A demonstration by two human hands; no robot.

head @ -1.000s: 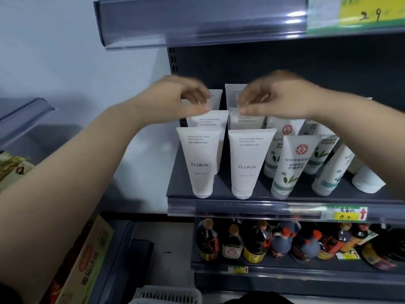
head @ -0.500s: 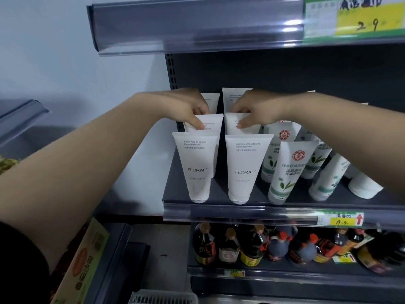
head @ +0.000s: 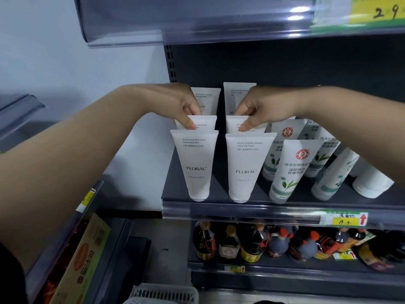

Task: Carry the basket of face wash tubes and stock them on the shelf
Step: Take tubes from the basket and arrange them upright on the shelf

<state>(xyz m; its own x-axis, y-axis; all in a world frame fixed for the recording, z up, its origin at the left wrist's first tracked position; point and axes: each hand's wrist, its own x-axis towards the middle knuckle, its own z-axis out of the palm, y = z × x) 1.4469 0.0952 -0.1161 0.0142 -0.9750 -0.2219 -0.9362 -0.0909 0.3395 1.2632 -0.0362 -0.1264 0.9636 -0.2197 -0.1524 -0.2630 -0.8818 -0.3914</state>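
The left hand (head: 175,102) covers the top left corner of the second-row left tube (head: 205,123), and its fingers behind that tube are hidden. The right hand (head: 263,106) covers much of the second-row right tube (head: 233,126) and the lower part of the far right tube (head: 235,95). Both front tubes hide the bodies of those behind them. The white basket (head: 164,292) is cut off by the bottom edge. The bottles (head: 252,242) on the lower shelf are blurred, their labels unreadable. The upper price tag (head: 377,12) is cut by the top and right edges.
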